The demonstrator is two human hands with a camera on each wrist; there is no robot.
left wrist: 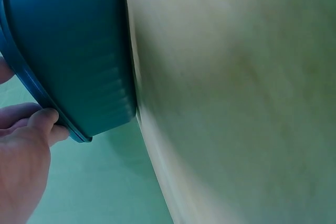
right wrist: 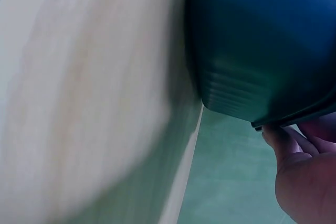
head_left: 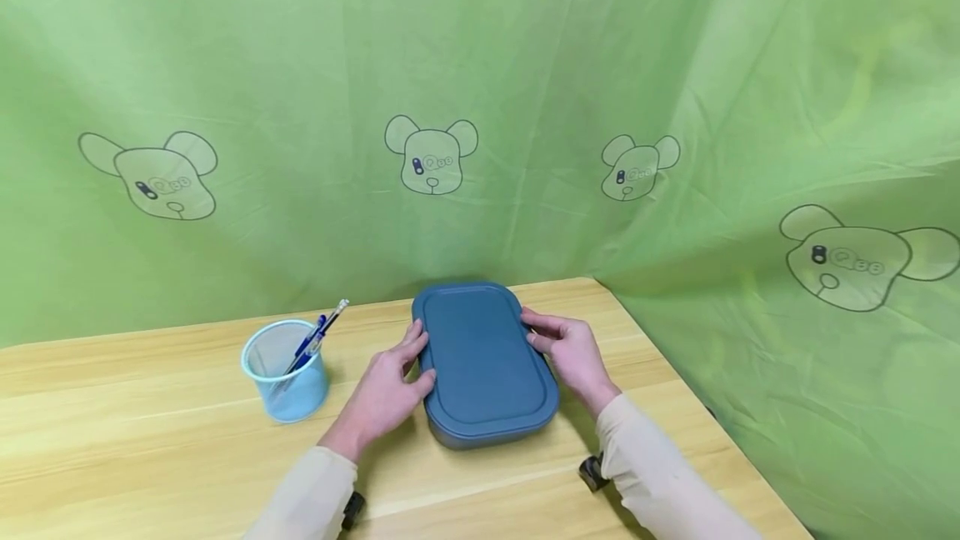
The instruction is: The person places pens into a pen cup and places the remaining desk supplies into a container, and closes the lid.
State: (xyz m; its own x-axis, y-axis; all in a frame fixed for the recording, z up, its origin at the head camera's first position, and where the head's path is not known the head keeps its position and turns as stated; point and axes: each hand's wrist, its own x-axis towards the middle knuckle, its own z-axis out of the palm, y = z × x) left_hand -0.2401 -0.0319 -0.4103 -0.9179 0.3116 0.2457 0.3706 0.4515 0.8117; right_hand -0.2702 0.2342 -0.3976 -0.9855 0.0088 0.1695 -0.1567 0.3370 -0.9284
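A dark blue lidded storage box (head_left: 487, 357) sits on the wooden table with its lid on. My left hand (head_left: 386, 394) grips the lid's rim along the left long side, thumb nearer me and fingers farther up. On the opposite side, my right hand (head_left: 566, 348) holds the rim with bent fingers. In the left wrist view, the fingertips (left wrist: 47, 116) press at the edge of the lid (left wrist: 39, 90), above the box's ribbed wall (left wrist: 100, 77). The right wrist view has the right fingers (right wrist: 283, 140) tucked at the lid's rim. The box's contents are hidden.
A light blue mesh pen cup (head_left: 292, 390) with several pens (head_left: 311, 344) stands left of the box. Green cloth (head_left: 300, 107) printed with bear heads hangs behind and to the right. The table's right edge (head_left: 705, 407) runs beyond the right hand.
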